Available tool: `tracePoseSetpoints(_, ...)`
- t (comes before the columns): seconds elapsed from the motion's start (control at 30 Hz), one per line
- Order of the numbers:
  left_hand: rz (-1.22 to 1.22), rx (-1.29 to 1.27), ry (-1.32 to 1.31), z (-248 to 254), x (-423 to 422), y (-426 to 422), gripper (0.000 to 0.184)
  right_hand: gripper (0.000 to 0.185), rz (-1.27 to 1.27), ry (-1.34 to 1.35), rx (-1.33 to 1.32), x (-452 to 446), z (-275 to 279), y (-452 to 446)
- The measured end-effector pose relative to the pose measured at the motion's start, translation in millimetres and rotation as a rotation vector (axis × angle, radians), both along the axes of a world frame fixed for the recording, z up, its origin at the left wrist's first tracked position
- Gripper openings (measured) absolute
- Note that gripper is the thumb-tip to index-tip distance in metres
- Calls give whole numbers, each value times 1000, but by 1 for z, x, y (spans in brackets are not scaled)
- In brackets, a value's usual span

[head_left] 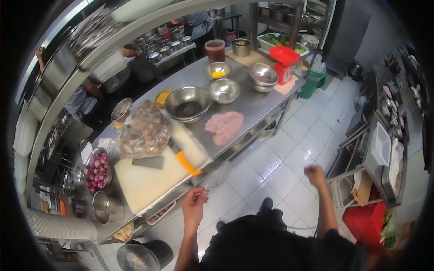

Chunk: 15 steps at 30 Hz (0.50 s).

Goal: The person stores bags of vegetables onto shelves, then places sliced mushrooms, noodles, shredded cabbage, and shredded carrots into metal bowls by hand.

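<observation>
My left hand (194, 205) is just off the table's front edge, its fingers pinched on what looks like a clear plastic bag (217, 178). Away to the right, over the floor, my right hand (315, 175) is curled closed with nothing visible in it. Nearest my left hand on the table are a white cutting board (144, 180) and a knife with an orange handle (187, 163). Its blade lies partly under a large plastic bag of brownish food (145, 131). Pale pink raw meat (224, 127) lies flat on the steel table (257, 110).
Steel bowls (224, 91), a red scale (284, 63) and a tub of red sauce (214, 50) stand farther back. Red onions (96, 174) fill a bowl at left. A red crate (365, 223) is at lower right. People work beyond the overhead shelf.
</observation>
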<state>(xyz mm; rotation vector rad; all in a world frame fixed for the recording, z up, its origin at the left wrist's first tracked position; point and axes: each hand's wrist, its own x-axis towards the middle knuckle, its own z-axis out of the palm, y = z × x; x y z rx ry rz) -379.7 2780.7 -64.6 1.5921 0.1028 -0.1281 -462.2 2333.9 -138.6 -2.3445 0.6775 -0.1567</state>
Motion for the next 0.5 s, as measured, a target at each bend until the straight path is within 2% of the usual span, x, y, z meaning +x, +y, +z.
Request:
tracePoseSetpoints(0.07,-98,66,19,-9,23,-54,16,12,-89,-31,52,-44,-45,-36)
tracePoseSetpoints(0.1,-134,79,32,-15,41,-83,18,11,-177,-61,254,-63,-59,-48)
tracePoseSetpoints(0.2,-130,-116,137,-26,109,-163,20,11,-321,10,300,-108,-58,-76)
tracePoseSetpoints(0.27,-21,-218,130,-27,163,-204,18,10,-393,-17,348,-128,-63,-107)
tracePoseSetpoints(0.3,56,-253,138,-29,193,-217,18,11,-418,-8,341,-128,-54,-118)
tracePoseSetpoints(0.33,103,-396,163,-31,220,-225,21,11,-393,-24,302,-124,-47,-132)
tracePoseSetpoints(0.43,315,-335,154,-66,295,-226,26,11,-338,-86,222,-93,-21,-178)
tracePoseSetpoints(0.47,381,-399,265,-96,334,-213,37,12,-313,-113,215,-73,-9,-193)
tracePoseSetpoints(0.5,398,-440,300,-93,340,-216,35,13,-256,-140,160,-50,6,-209)
